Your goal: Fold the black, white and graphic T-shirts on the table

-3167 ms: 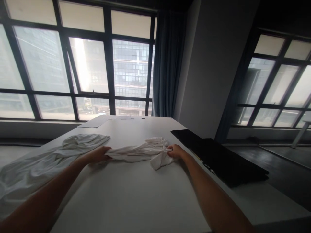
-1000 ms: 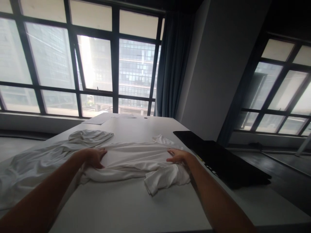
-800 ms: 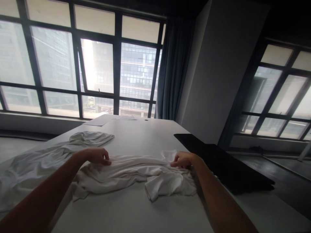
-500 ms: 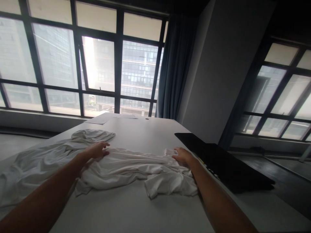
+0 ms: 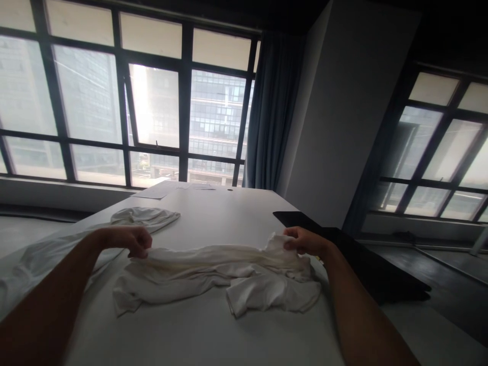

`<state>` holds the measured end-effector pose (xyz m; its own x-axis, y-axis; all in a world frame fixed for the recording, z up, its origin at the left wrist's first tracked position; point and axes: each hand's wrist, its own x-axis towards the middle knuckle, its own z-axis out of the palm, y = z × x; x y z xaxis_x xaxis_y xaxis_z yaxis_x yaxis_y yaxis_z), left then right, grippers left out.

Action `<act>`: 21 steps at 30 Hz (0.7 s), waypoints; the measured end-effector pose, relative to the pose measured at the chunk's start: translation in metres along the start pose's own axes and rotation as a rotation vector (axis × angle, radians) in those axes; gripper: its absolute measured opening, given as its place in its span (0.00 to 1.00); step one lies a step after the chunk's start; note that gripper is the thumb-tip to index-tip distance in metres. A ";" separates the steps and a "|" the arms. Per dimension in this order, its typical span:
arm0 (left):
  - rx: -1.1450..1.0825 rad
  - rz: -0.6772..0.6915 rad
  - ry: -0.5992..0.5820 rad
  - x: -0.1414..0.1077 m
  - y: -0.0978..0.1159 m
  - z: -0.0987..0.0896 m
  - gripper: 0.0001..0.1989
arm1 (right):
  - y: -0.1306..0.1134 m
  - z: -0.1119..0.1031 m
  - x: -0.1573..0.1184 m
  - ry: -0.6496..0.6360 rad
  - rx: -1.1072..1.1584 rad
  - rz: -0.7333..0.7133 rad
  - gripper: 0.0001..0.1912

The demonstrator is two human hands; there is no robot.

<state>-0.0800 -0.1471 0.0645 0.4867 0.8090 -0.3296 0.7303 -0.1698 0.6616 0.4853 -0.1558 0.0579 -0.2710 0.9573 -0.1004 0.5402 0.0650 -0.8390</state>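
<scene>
A crumpled white shirt point(image 5: 213, 269) lies across the table in front of me, with what looks like a short sleeve folded toward me at its right. My left hand point(image 5: 131, 240) pinches the shirt's far left edge. At the far right corner, my right hand point(image 5: 305, 240) grips the fabric and lifts it a little off the table. Between both hands the far edge is drawn fairly straight. The lower part of the shirt rests loosely in folds.
Another white cloth point(image 5: 145, 216) lies heaped at the left, partly behind my left arm. Folded black fabric point(image 5: 358, 259) is on the right side of the white table point(image 5: 221, 213). Paper sheets point(image 5: 156, 190) lie at the far end, near the windows and a blue curtain point(image 5: 265, 117).
Both hands have closed on the shirt's far edge. They have moved apart, the left one leftward and the right one rightward, pulling the edge straighter and raising its right corner.
</scene>
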 end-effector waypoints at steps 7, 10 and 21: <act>0.270 -0.134 0.834 0.041 0.002 0.003 0.25 | -0.008 0.024 0.040 0.758 -0.469 -0.182 0.31; 0.418 -0.102 0.958 0.065 0.004 0.018 0.29 | -0.011 0.042 0.050 0.614 -0.635 -0.115 0.39; 0.530 -0.123 0.379 0.080 -0.006 0.048 0.40 | -0.011 0.078 0.035 0.065 -0.773 0.106 0.30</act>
<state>-0.0223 -0.1087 0.0018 0.2535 0.9656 -0.0577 0.9538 -0.2396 0.1812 0.4077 -0.1447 0.0221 -0.1526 0.9825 -0.1072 0.9686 0.1271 -0.2138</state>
